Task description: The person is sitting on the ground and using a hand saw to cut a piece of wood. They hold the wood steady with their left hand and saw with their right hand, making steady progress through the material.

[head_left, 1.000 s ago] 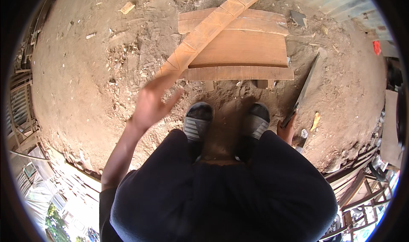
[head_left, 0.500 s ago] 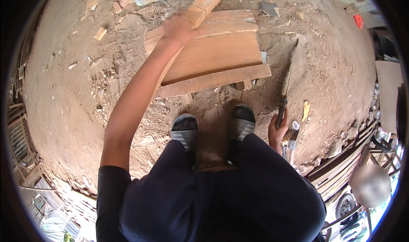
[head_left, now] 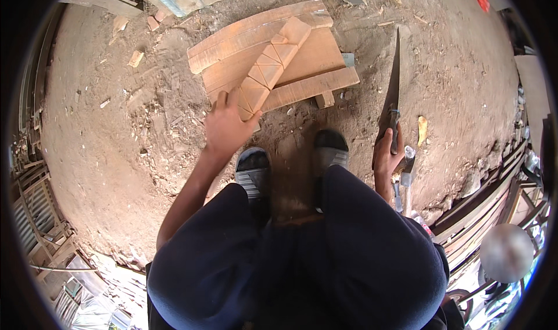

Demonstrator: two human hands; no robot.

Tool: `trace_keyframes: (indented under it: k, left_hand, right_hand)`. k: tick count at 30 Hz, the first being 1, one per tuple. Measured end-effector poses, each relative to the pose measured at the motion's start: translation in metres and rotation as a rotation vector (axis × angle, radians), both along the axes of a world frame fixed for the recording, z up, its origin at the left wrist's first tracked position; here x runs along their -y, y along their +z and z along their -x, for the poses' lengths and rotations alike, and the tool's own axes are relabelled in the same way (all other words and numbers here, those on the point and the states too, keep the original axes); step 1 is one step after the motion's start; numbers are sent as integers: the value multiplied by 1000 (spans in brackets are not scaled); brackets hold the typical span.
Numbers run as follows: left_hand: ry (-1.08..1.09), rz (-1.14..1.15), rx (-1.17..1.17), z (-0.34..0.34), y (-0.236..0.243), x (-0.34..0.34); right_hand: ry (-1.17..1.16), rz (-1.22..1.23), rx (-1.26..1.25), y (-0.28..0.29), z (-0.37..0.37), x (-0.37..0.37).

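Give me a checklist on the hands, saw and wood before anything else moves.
1. Left hand gripping the triangle-patterned wood piece at its near end: ok.
2. Wood piece lying flat on the low plank platform: cannot tell; it overlaps the planks in this view, but contact is unclear.
3. Right hand on the handle of the saw: ok.
4. Saw blade apart from the left hand and the wood piece: ok, off to the right.
5. Saw blade clear of the sandals: ok.
6. Saw teeth sound: cannot tell, too small.
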State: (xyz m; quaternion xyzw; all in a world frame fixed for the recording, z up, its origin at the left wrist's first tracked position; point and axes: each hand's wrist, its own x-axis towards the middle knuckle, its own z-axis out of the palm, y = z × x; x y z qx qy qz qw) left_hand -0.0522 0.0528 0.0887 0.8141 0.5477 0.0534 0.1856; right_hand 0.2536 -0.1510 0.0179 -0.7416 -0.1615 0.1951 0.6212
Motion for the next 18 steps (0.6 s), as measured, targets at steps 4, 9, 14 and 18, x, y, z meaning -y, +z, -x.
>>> trace_keyframes:
  k: [4, 9, 14, 18]
  left_hand:
    - [-46, -75, 57, -4, -3, 14]
    - [-170, -189, 101, -20, -5, -6]
    - [-155, -256, 251, -31, -11, -6]
    - [-184, -219, 290, -35, -13, -8]
  right_hand:
    - [99, -64, 12, 37, 12, -9]
    - [254, -109, -64, 79, 33, -36]
    - [329, -37, -3, 94, 51, -45]
    - [356, -13, 64, 97, 55, -38]
